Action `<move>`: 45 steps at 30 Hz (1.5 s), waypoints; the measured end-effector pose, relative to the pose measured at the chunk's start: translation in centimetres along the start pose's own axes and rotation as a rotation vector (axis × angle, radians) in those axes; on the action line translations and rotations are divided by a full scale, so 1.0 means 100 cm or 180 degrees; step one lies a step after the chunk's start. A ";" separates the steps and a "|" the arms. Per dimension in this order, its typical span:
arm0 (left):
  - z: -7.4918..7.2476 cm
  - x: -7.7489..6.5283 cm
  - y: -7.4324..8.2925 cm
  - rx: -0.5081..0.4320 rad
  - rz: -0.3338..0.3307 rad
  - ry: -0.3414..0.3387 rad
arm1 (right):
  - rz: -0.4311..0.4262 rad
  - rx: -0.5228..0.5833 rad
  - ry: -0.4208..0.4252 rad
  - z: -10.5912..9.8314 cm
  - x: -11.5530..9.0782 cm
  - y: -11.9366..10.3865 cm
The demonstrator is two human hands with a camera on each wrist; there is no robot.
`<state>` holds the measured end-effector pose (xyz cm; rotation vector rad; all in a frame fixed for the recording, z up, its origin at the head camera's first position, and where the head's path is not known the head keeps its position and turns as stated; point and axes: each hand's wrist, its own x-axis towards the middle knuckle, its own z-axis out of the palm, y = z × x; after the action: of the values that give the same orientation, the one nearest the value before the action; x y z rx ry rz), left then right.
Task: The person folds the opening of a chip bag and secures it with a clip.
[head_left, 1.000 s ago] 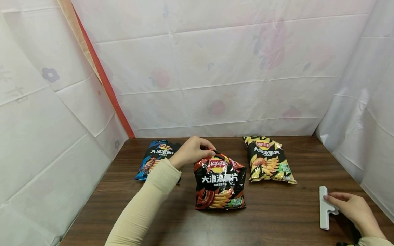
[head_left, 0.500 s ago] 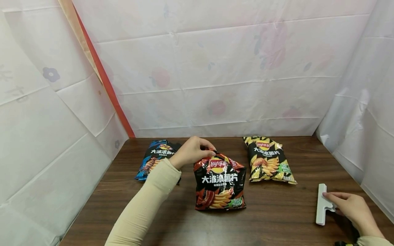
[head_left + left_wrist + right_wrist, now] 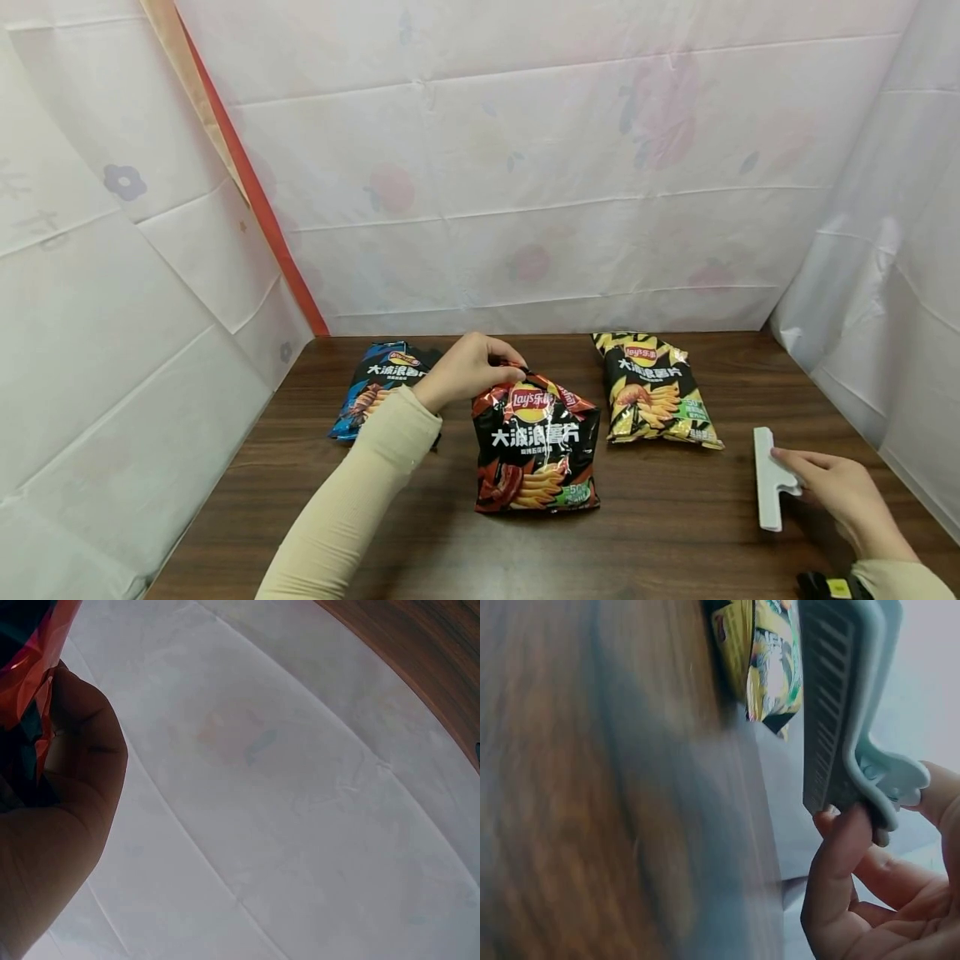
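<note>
My left hand [image 3: 476,368] pinches the folded-over top of a red and black chip bag [image 3: 536,454], which stands upright on the table. In the left wrist view, curled fingers [image 3: 90,727] grip the red foil [image 3: 30,690]; the tips are hidden behind it. At the right, my right hand [image 3: 840,496] holds a white bag clip [image 3: 768,479] by its handle side, above the table. The right wrist view shows thumb and fingers pinching the handles of the clip [image 3: 832,712], its long ridged bar pointing away from the hand.
A blue and black chip bag [image 3: 382,387] lies at the back left, partly behind the left arm. Toward the back right lies a yellow and black chip bag [image 3: 656,392]. White printed sheets [image 3: 525,167] wall the brown wooden table [image 3: 675,525] at the back and both sides.
My right hand has moved left and slightly away from me, carrying the bag clip toward the red bag. The left hand and the red chip bag have stayed in place.
</note>
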<state>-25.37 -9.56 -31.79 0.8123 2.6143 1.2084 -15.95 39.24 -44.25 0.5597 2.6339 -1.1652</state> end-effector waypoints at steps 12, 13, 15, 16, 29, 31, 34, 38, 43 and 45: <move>0.000 -0.001 0.000 0.0000 -0.0031 -0.0014 | -0.0393 0.0509 0.0144 0.013 -0.008 -0.030; 0.000 -0.001 0.000 -0.0006 -0.0029 -0.0019 | -0.0431 0.0548 0.0156 0.014 -0.008 -0.033; -0.001 -0.001 0.000 -0.0020 -0.0023 -0.0026 | -0.0495 0.0559 0.0173 0.015 -0.008 -0.037; -0.001 -0.001 0.000 -0.0028 -0.0022 -0.0030 | -0.0518 0.0569 0.0184 0.016 -0.008 -0.040; 0.000 0.000 -0.001 -0.0057 -0.0044 -0.0018 | -0.0621 0.0804 -0.0013 0.019 -0.014 -0.087; 0.001 0.000 -0.002 -0.0052 -0.0045 -0.0013 | -0.0711 0.0853 -0.0021 0.020 -0.014 -0.093; 0.001 -0.001 -0.001 -0.0038 -0.0038 -0.0007 | -0.0829 0.0961 -0.0059 0.021 -0.013 -0.101; 0.001 -0.001 -0.001 -0.0030 -0.0025 -0.0010 | -0.0989 0.1056 -0.0154 0.022 -0.013 -0.111; 0.001 -0.002 0.001 -0.0021 -0.0013 -0.0008 | -0.1170 0.1030 -0.0264 0.021 -0.017 -0.123; 0.001 -0.001 0.001 -0.0017 -0.0010 -0.0006 | -0.1229 0.1051 -0.0315 0.021 -0.018 -0.129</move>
<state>-25.19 -9.55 -31.83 0.8078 2.6086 1.2129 -19.73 29.27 -36.44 0.0325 2.5467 -1.7081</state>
